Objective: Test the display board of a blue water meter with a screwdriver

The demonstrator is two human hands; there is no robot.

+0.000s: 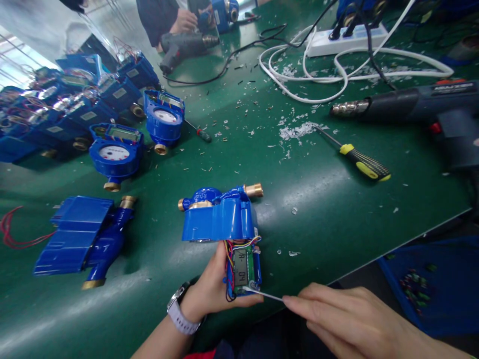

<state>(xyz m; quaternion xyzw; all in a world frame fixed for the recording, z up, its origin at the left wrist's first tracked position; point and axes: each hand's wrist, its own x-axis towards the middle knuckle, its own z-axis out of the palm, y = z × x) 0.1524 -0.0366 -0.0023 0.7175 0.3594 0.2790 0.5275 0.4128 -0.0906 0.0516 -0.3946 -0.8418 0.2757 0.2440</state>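
Note:
My left hand, with a watch on its wrist, is closed around a small blue electronics housing with a circuit board and LCD display. Coloured wires link this housing to a blue water meter with brass threaded ends, on its side on the table just beyond my fingers. Between the fingertips of my right hand is a thin white stick that looks like a cotton swab. Its white tip touches the board at the near edge of the display. My right palm is hidden.
More water meters stand at the left, including one lying over and a crowded group. A yellow-black screwdriver, heat gun, power strip and white cable occupy the right. A co-worker's hand is at the back.

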